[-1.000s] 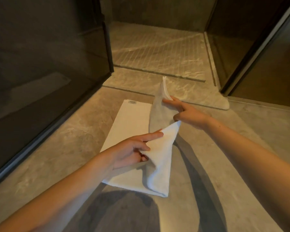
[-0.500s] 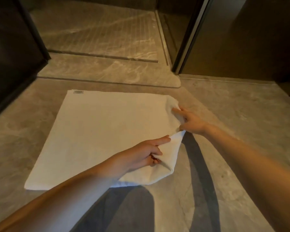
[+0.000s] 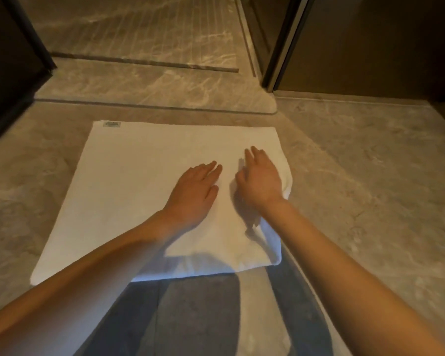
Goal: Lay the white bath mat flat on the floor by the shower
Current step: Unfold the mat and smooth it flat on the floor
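Observation:
The white bath mat (image 3: 129, 191) lies spread on the grey stone floor, its far edge close to the raised shower threshold (image 3: 149, 91). A small label sits at its far left corner. My left hand (image 3: 194, 191) rests palm down on the mat near its middle, fingers extended. My right hand (image 3: 261, 178) presses flat on the mat's right part, where the cloth is still rumpled and bulges along the right edge. Neither hand grips anything.
The shower floor (image 3: 144, 29) with fine grooves lies beyond the threshold. A dark glass panel (image 3: 8, 55) stands at the left, a dark door frame (image 3: 283, 42) and panel at the right. Grey floor (image 3: 370, 176) stretches to the right of the mat.
Both hands have let go of the mat's right edge, which they had unfolded to the right, and now lie flat on top of it. The view has shifted closer and rightward.

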`<state>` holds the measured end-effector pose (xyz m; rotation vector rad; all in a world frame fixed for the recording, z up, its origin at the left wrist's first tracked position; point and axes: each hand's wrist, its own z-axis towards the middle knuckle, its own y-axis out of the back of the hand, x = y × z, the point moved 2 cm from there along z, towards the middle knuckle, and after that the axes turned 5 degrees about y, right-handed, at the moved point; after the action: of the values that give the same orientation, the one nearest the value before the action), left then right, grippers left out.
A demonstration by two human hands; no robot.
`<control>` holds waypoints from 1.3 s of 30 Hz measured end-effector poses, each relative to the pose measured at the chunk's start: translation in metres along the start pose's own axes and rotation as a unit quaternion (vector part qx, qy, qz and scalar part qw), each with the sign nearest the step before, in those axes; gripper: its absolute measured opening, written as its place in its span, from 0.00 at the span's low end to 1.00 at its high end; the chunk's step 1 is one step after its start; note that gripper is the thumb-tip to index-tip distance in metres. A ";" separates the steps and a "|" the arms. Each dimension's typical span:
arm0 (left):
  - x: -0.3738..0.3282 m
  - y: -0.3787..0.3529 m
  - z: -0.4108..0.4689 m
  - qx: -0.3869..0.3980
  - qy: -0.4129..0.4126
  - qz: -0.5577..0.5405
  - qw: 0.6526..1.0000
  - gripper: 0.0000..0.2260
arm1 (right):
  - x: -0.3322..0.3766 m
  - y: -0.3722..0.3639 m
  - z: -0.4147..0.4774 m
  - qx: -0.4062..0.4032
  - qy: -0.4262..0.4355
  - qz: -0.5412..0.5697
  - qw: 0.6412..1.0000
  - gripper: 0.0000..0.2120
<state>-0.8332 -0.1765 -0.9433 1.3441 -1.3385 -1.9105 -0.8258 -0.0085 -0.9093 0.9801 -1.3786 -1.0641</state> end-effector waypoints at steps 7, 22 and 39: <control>0.035 -0.020 -0.014 0.050 -0.042 0.163 0.985 0.30 | 0.050 -0.069 -0.024 0.032 -0.060 0.010 0.998 0.27; 0.042 -0.013 -0.011 0.055 -0.047 0.113 0.991 0.25 | -0.019 -0.031 -0.079 -0.043 -0.144 -0.082 0.985 0.31; 0.080 0.009 -0.077 0.048 0.170 0.152 0.972 0.27 | 0.042 -0.080 -0.042 0.053 0.087 -0.080 0.992 0.34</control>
<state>-0.8005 -0.2775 -0.9759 1.3467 -1.3804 -1.3599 -0.7875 -0.0721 -0.9748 1.2498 -1.2391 -1.0050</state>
